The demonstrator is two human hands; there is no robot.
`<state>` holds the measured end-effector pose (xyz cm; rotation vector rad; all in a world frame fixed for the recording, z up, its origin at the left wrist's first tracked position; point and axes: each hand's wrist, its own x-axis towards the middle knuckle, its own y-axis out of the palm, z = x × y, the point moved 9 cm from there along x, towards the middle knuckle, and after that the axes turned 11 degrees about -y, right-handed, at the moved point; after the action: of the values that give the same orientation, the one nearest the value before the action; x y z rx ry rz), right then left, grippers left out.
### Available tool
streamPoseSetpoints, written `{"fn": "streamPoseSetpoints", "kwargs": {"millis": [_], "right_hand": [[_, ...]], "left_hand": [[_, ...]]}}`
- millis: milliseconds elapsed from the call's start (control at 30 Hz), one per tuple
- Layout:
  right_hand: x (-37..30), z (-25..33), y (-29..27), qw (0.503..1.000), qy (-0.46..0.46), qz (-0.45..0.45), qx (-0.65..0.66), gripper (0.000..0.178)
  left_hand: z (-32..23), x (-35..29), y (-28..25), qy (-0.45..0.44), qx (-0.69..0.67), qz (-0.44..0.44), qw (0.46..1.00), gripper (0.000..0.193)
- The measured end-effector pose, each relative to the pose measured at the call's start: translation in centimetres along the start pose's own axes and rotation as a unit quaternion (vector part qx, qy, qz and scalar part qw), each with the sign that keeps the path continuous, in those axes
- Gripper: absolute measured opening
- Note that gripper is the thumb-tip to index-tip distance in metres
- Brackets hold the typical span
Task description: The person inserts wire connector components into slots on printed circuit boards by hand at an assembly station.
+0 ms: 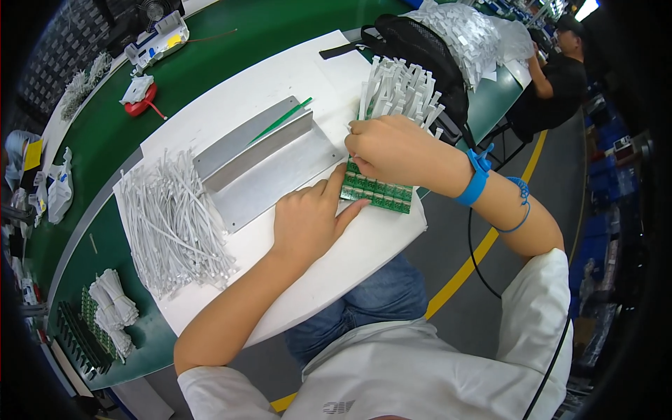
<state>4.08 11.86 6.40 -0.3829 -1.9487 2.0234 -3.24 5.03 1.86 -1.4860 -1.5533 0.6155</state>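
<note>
A green circuit board panel (378,194), divided into rows of small boards, lies at the right part of the white work surface. My left hand (308,220) grips its left edge, with the thumb at the lower corner and a finger along the upper side. Over the panel's far part, my right hand (399,150) is closed in a pinch; its fingertips hide whatever is between them. Just beyond that hand, a bunch of white flat cables (399,91) stands up and fans out; their lower ends are hidden. A blue wrist strap (476,180) circles my right wrist.
Left of my hands lies a large pile of white cables (171,220). An angled metal plate (280,168) carries a thin green strip (280,122). Behind are a black bag (420,49) and a bag of white parts (458,35). Another person (556,77) sits at far right.
</note>
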Motion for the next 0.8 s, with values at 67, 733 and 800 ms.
{"fn": "streamPoseSetpoints", "kwargs": {"millis": [67, 733, 800], "right_hand": [[0.4, 0.4, -0.2, 0.999, -0.016, 0.010, -0.028, 0.010], [1.3, -2.3, 1.1, 0.986, 0.008, -0.005, 0.168, 0.011], [1.2, -2.4, 1.2, 0.986, 0.006, -0.008, 0.169, 0.012]], "left_hand": [[0.0, -0.1, -0.3, 0.008, -0.011, -0.018, 1.000, 0.056], [1.0, -0.1, 0.1, 0.014, 0.004, -0.007, 1.000, 0.059], [1.1, 0.0, 0.2, 0.005, 0.001, -0.002, 1.000, 0.058]]}}
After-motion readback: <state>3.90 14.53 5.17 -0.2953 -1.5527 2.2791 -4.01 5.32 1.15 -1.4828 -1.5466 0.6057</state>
